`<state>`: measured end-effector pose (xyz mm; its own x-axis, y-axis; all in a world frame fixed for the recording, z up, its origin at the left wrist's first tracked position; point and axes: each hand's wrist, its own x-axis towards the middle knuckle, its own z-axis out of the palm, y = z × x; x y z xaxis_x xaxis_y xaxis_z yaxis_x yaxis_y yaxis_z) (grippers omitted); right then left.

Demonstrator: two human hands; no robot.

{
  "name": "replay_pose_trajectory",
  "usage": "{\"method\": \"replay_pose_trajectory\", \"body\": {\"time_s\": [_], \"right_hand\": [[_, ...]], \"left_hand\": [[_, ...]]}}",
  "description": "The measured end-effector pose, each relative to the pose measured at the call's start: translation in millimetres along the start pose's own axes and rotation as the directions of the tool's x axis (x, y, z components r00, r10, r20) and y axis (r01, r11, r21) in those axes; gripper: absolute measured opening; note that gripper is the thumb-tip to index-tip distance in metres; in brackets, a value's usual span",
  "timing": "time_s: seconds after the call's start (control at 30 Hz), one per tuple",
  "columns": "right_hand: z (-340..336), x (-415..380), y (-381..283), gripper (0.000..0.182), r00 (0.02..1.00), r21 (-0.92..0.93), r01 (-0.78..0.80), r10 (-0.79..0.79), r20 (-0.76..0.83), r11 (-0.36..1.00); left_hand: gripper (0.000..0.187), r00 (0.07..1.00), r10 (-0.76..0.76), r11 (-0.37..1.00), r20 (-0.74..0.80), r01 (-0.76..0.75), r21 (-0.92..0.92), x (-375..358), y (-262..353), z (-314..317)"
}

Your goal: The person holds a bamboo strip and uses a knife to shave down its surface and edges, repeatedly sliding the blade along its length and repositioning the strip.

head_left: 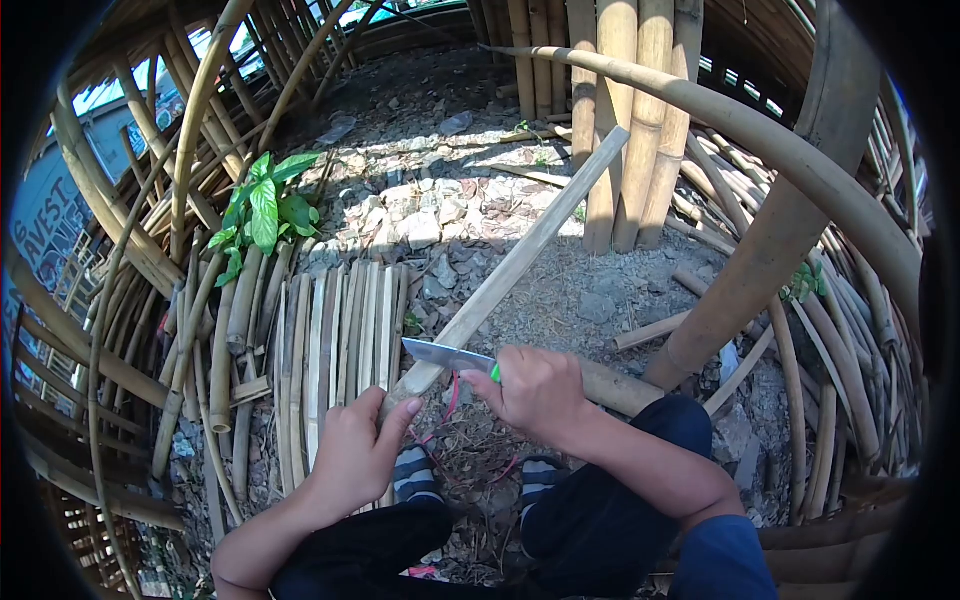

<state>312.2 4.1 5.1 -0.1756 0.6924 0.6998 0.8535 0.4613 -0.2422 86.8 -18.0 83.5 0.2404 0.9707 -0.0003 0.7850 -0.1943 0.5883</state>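
Note:
A long split bamboo strip (520, 262) slants up and away to the right across the middle of the view. My left hand (358, 440) is closed around its near end, thumb on top. In my right hand (537, 392) is a knife (447, 355), gripped by its green handle, most of which the fingers hide. The broad metal blade lies across the strip a little beyond my left hand and appears to touch it. Just left of my left hand, several cut bamboo strips (340, 340) lie side by side on the ground.
Upright bamboo poles (630, 130) stand ahead, and a thick leaning pole (745, 270) rises at the right. A curved pole (760, 140) arches overhead. Bamboo piles lie on both sides. A leafy plant (265, 210) grows at left. Rubble ground (400, 215) stretches ahead.

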Motion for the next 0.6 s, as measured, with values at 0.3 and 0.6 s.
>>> {"method": "replay_pose_trajectory", "body": {"time_s": [0.3,0.6], "right_hand": [[-19.2,24.2,60.9,0.053,0.952,-0.177,-0.303,0.306,-0.008,0.936],[-16.4,16.1,21.3,0.054,0.953,0.097,-0.256,0.234,0.190,0.962]], "left_hand": [[0.045,0.997,-0.051,0.999,0.055,0.052,-0.010,-6.1,-10.0,-5.9],[0.046,0.997,-0.068,0.997,0.036,0.069,-0.044,-5.9,-11.4,-6.0]]}}
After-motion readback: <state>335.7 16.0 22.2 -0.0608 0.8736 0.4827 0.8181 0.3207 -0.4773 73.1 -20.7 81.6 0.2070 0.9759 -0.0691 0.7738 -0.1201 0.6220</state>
